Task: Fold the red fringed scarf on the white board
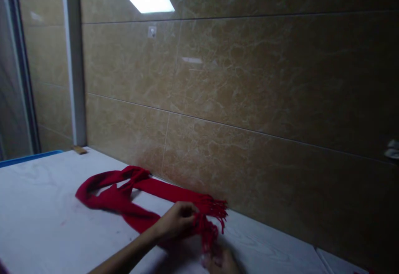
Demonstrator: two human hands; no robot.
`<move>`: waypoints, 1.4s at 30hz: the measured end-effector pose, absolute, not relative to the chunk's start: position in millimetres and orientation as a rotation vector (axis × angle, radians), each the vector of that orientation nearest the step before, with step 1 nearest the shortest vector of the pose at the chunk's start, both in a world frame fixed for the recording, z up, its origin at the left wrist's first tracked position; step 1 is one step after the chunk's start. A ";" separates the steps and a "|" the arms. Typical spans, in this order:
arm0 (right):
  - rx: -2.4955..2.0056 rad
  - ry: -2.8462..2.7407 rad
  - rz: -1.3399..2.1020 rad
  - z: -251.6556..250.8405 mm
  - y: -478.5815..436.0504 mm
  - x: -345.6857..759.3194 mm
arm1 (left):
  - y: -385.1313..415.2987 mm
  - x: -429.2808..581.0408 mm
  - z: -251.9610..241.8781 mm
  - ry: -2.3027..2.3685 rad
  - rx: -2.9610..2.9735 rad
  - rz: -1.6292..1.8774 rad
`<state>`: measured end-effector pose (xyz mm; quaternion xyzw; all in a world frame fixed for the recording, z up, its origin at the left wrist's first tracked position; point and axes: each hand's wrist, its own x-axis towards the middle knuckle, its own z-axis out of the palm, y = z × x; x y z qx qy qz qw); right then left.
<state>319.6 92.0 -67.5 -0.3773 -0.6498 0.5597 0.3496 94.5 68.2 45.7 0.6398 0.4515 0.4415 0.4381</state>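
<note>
A long red scarf [115, 199] with fringed ends lies in a loose loop on the white table [37, 207]. One fringed end rests flat by the wall. Near the other end, my left hand [177, 220] pinches the scarf just above its fringe, lifting it a little off the table. My right hand [222, 261], partly cut off by the bottom edge and blurred, has its fingers closed on the hanging fringe strands. Which strands it holds is too blurred to make out.
A tan marbled tile wall [249, 91] runs along the table's far side. At the far left corner a small wooden piece [79, 150] lies by a pale post [74, 66], near a blue edge [31, 157]. A seam [322, 259] crosses the table at right.
</note>
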 end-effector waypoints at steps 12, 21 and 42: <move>-1.178 -1.087 1.085 -1.7 97.1 342.6 | 85.0 189.8 17.7 0.924 1.404 1.079; -1.042 -1.148 1.234 7.0 87.8 336.2 | 86.9 185.3 13.6 0.845 1.314 1.326; -0.943 -1.223 1.007 2.8 86.6 335.2 | 63.2 185.8 13.1 1.181 1.911 1.424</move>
